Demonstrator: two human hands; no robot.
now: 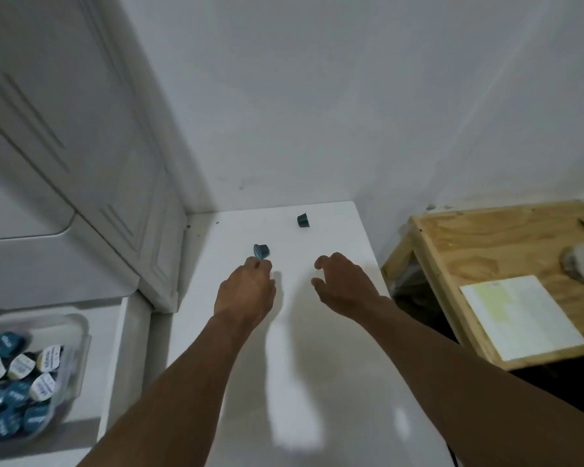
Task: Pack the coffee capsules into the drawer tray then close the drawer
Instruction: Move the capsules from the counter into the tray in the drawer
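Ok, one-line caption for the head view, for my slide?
Left hand pinches a capsule on the white counter; right hand hovers open.

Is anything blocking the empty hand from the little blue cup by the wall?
No. The right hand hovers open over bare white tabletop, and nothing lies between it and the far capsule.

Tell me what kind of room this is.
Probably a home storage or utility corner: a panelled white cabinet, a bare plywood table, and a tray of coffee capsules.
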